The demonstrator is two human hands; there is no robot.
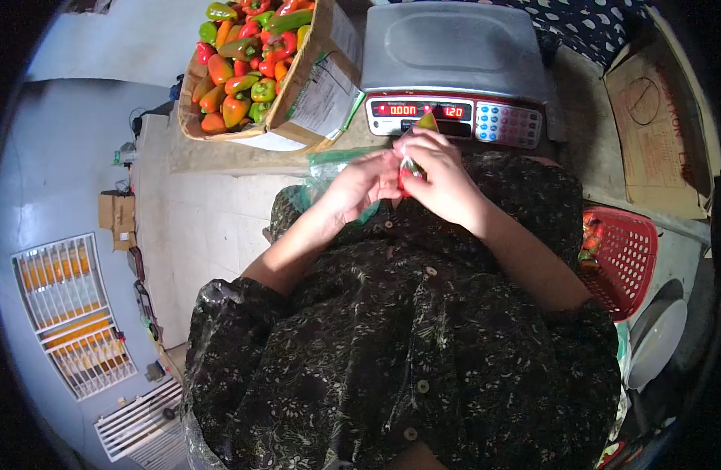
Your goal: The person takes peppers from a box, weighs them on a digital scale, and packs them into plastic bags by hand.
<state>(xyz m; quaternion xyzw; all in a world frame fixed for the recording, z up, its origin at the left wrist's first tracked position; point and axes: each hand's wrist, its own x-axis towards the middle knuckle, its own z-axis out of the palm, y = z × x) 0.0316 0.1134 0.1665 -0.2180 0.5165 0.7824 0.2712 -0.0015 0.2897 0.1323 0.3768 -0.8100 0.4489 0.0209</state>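
Note:
Close to my body, just in front of the scale [454, 51], both hands meet around a small bag of peppers [408, 174] with red and green showing. My right hand [439, 172] wraps round it from the right. My left hand [364, 184] touches its left side with curled fingers; what these pinch is too small to tell. A green-edged clear plastic bag [323, 168] lies behind and under my left hand. The yellow-green tip of a pepper [427, 122] sticks up above my right hand, in front of the scale's lit red display.
A cardboard box [317, 98] full of red, orange and green peppers stands left of the scale. At the right are a red basket [631, 262] with peppers, a flattened carton [658, 133] and a pale round basin [658, 345]. A barred window [74, 313] is at far left.

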